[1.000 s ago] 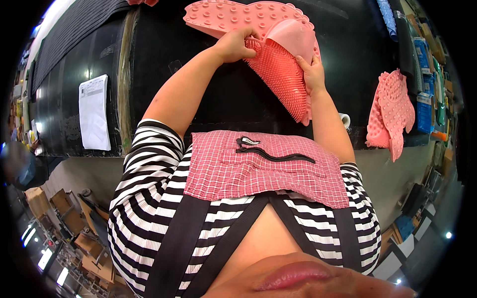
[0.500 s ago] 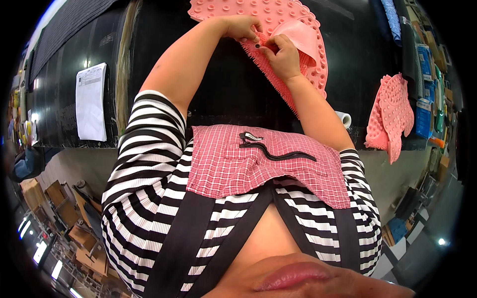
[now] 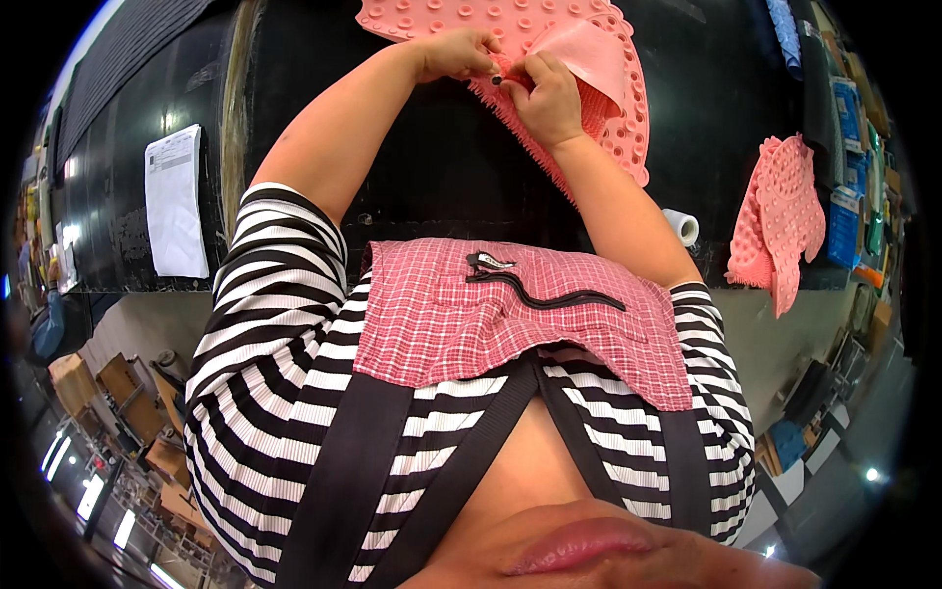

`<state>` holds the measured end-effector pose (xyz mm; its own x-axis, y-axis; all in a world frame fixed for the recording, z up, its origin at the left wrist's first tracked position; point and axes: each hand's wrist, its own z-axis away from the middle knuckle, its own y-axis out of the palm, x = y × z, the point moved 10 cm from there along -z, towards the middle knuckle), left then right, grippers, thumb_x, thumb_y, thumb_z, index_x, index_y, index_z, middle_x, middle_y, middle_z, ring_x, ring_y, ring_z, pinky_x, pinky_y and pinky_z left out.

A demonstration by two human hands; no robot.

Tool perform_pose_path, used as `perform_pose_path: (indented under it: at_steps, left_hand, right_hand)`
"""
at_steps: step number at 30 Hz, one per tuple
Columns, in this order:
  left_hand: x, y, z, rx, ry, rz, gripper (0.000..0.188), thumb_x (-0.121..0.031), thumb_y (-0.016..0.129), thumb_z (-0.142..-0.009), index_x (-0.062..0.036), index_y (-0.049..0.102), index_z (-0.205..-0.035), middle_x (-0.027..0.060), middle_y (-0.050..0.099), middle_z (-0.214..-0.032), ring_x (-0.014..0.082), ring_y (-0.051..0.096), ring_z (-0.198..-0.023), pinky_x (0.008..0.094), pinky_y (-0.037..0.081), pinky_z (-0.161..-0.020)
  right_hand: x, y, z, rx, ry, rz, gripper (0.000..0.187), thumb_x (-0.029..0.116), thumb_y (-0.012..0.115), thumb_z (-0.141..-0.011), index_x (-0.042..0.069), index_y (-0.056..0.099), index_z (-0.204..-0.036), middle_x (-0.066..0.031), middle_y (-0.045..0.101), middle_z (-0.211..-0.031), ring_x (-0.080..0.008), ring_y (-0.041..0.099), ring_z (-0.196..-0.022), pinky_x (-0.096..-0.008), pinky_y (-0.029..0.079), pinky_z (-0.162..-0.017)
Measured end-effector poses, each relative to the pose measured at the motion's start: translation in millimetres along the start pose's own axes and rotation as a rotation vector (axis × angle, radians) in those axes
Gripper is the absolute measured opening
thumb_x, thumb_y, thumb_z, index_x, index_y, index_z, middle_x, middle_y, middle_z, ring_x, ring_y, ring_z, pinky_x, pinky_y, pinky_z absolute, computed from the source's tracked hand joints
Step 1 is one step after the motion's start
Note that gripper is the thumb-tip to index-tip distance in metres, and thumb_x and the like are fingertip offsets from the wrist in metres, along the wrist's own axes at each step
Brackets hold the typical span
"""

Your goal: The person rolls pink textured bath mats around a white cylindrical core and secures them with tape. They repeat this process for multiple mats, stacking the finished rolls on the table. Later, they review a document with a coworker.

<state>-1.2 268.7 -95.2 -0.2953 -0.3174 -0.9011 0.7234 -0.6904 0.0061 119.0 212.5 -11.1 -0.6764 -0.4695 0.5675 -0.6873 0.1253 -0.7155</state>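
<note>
While lying at twelve o'clock on the black table (image 3: pixel 442 187), the pink mat (image 3: pixel 471 15) has its right part folded over, bristled underside and smooth flap showing. Left hand (image 3: pixel 456 54) pinches the folded edge from the left; right hand (image 3: pixel 549 98) grips the same edge just beside it, fingertips of both almost touching at a small dark spot. Second pink mat (image 3: pixel 780 221) hangs over the table edge at three o'clock, with a white roll (image 3: pixel 682 226) near it. White paper sheet (image 3: pixel 175 201) lies at nine o'clock, well apart. Red checked cloth (image 3: pixel 471 314) covers the chest at centre.
</note>
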Motion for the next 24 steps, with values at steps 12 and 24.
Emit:
perform_pose_path:
  at_steps: [12,24]
  left_hand:
    - [6.6,-0.9,-0.5,-0.035,-0.039,0.013,0.032,-0.011,0.069,-0.091,-0.0046,0.058,-0.120,0.0001,0.065,-0.086,0.0035,0.051,-0.066,0.0187,0.035,-0.054]
    - [35.1,1.5,-34.6,0.005,-0.193,0.050,0.022,-0.008,0.068,-0.087,-0.0069,0.071,-0.108,-0.0020,0.061,-0.079,0.0075,0.050,-0.064,0.0251,0.038,-0.054]
  right_hand:
    - [16.0,-2.3,-0.3,-0.044,-0.100,0.090,0.014,0.012,0.077,-0.082,0.010,0.070,-0.094,-0.0067,0.066,-0.091,-0.0307,0.063,-0.089,-0.0418,0.050,-0.081]
    - [41.4,-5.6,5.5,-0.025,-0.283,0.039,0.014,0.004,0.072,-0.086,0.009,0.076,-0.099,-0.0076,0.074,-0.097,-0.0279,0.070,-0.088,-0.0365,0.056,-0.078]
